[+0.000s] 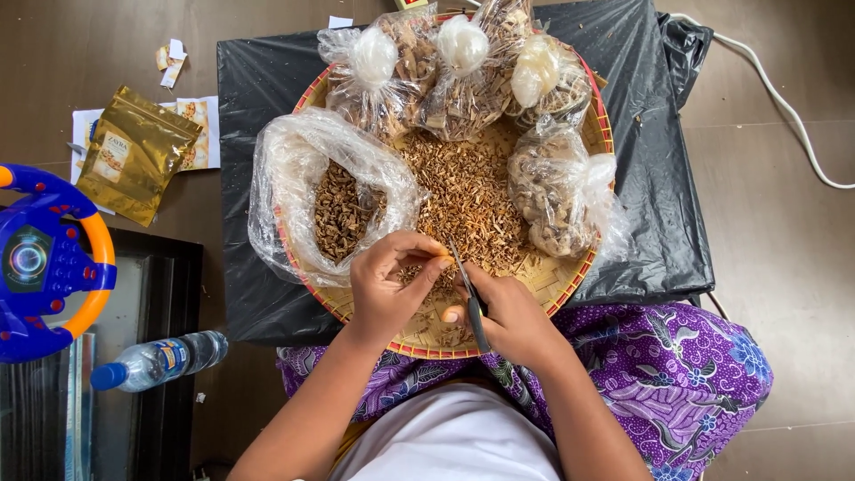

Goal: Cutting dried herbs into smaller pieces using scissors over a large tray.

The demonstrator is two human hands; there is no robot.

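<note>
My left hand (389,283) pinches a small brown dried piece between thumb and fingertips over a round woven tray (570,274) with a red rim. My right hand (509,313) grips a pair of dark scissors (469,298), whose blades point up at the pinched piece. A heap of chopped dried brown bits (468,200) covers the tray's middle. An open clear plastic bag (294,183) with larger dried chunks lies on the tray's left side.
Several tied clear bags (463,76) of dried pieces fill the tray's far and right side. The tray rests on black plastic sheeting (655,178). On the floor at left lie a gold pouch (134,156), a blue toy steering wheel (40,263) and a water bottle (160,361). A white cable (784,107) runs at right.
</note>
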